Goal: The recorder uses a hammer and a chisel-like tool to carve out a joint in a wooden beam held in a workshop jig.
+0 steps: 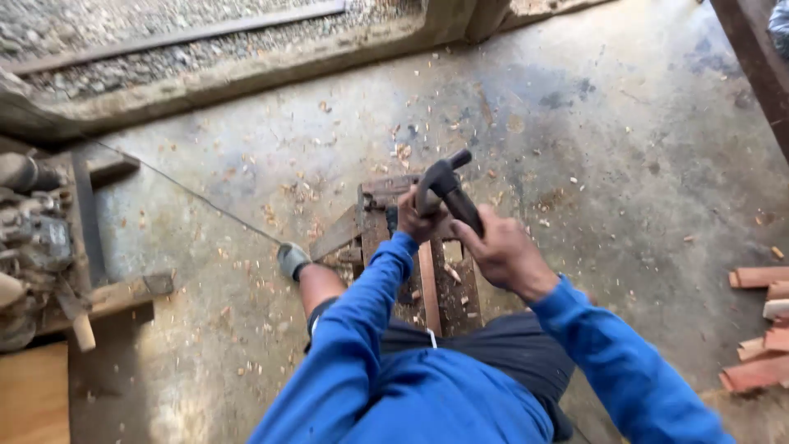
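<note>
One claw hammer (448, 187) with a dark head and dark handle is raised over a low wooden work stand (436, 279) that sits on the concrete floor (625, 164), near the middle of the floor's visible stretch. The right hand (503, 253) is clenched round the hammer's handle, fingers wrapped tight, with the head tilted up and away from the person. The left hand (417, 219) is closed at the far end of the stand, just beside the hammer head; it seems to pinch something small against the wood, but what it holds cannot be told. Both arms wear blue sleeves, and one foot in a grey sock (292, 260) rests on the floor at the stand's left side. Wood chips (304, 193) lie scattered across the floor around the stand. At the floor's right edge lie about six short reddish wood pieces (760, 329) in a loose pile, well apart from the stand. At the left edge stands a cluttered machine (33, 238) on timber, with one thin cord (189, 193) running from it toward the stand. Along the far edge a raised concrete kerb (246, 70) borders gravel. Between the stand and the right-hand pile the floor is open.
</note>
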